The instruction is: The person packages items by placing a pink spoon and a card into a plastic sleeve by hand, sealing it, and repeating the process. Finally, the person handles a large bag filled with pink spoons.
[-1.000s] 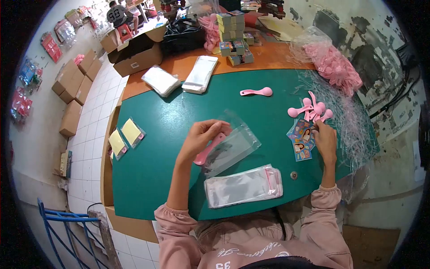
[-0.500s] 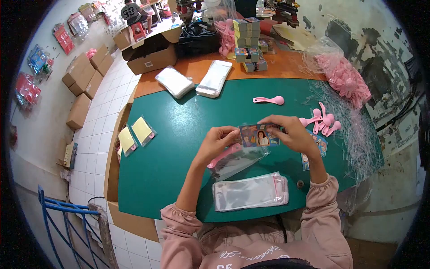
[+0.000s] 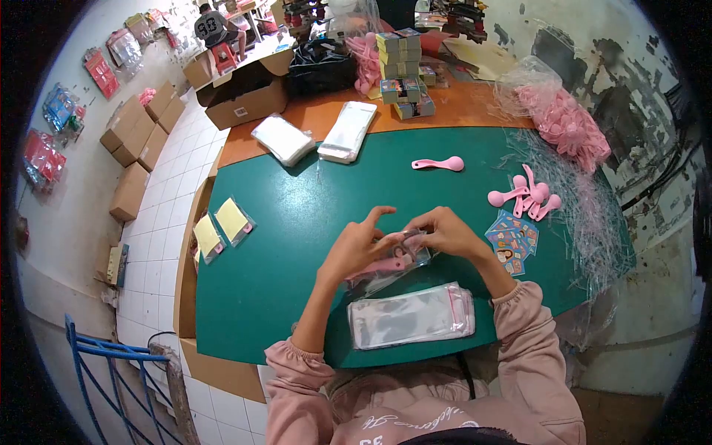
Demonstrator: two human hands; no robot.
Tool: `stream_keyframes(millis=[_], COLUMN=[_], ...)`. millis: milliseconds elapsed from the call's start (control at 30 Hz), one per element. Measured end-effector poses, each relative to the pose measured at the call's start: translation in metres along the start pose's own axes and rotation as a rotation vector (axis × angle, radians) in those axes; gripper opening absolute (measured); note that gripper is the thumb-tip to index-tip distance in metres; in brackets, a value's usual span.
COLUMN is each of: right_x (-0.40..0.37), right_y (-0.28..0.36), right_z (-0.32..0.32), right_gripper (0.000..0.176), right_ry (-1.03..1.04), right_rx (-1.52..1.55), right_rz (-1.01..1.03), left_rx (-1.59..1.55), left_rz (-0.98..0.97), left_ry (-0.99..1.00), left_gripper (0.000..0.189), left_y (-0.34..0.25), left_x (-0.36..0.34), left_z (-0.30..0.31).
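The clear plastic bag (image 3: 377, 285) and the pink plastic spoon (image 3: 386, 265) sit together just beyond my stack of flat transparent sleeves (image 3: 408, 319) on the green-topped bench (image 3: 297, 230). My right hand (image 3: 449, 233) pinches the bag's end; my left hand (image 3: 356, 250) touches it, index raised, its grip unclear. Blue printed cards (image 3: 513, 241) lie beyond the stack, to its right.

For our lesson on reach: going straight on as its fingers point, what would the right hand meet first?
Probably the clear bag touching the right hand, then the left hand; depth is unclear here.
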State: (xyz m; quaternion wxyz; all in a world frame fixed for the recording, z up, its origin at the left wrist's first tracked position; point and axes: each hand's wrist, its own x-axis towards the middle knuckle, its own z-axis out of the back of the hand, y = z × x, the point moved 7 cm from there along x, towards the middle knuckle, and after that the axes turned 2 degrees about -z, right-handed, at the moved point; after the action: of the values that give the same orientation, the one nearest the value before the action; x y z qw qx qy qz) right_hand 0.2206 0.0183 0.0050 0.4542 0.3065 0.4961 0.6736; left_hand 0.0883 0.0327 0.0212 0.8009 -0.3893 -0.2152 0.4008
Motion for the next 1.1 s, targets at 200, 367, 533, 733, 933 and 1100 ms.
stream_keyframes(millis=[200, 367, 533, 733, 933, 1100], right_x=[-0.004, -0.008, -0.012, -0.007, -0.014, -0.021], right_y=[-0.012, -0.011, -0.008, -0.015, 0.011, 0.04], right_z=[0.026, 0.022, 0.019, 0.023, 0.038, 0.006], right_gripper=[0.018, 0.018, 0.015, 0.017, 0.016, 0.021], right_ry=[-0.232, -0.146, -0.115, -0.27, -0.492, -0.31], right_rx=[0.136, 0.404, 0.189, 0.247, -0.003, -0.164], right_rz=[-0.091, -0.108, -0.176, -0.071, 0.125, 0.145], left_rx=[-0.362, -0.672, -0.693, -0.723, -0.526, -1.1], left_rz=[-0.005, 0.097, 0.163, 0.116, 0.001, 0.259], left_ry=[0.269, 0.192, 0.22, 0.272, -0.164, 0.0], left_gripper=[0.041, 0.05, 0.051, 0.051, 0.046, 0.055], left_y=[0.042, 0.058, 0.053, 0.043, 0.061, 0.021], left_x=[-0.003, -0.005, -0.005, -0.004, 0.006, -0.038], left_z=[0.016, 0.026, 0.02, 0.009, 0.018, -0.031])
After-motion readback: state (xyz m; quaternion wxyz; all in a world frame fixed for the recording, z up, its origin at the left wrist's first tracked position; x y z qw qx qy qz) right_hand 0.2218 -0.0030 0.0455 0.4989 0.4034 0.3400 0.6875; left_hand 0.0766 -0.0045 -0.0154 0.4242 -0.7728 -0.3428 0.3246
